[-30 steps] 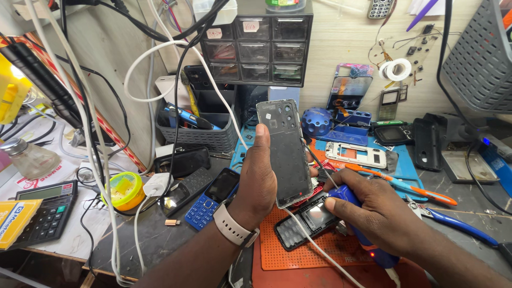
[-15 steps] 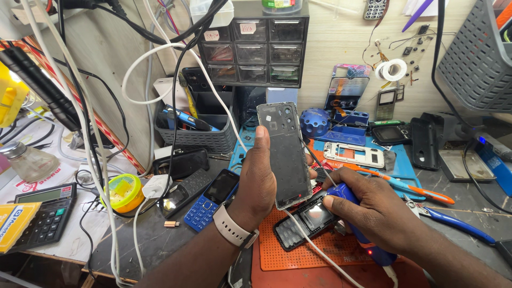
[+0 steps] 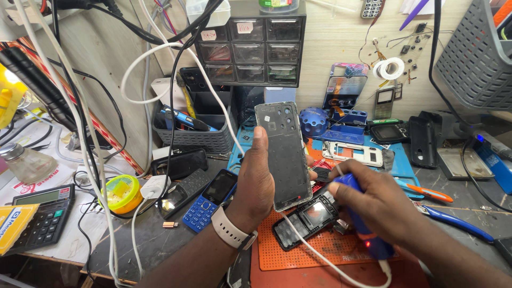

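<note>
Upright, the phone frame (image 3: pixel 283 154) sits in the left hand (image 3: pixel 256 186), its grip closed around the frame's lower edge. Just beside it, the right hand (image 3: pixel 381 205) wraps a blue corded tool (image 3: pixel 365 234), tip hidden behind the frame; beneath lies an opened phone (image 3: pixel 306 220) on the orange mat (image 3: pixel 320 250).

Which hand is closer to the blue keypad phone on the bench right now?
Left. The left hand holds a phone frame up, just right of the blue keypad phone. The right hand, gripping a blue tool, is farther right.
</note>
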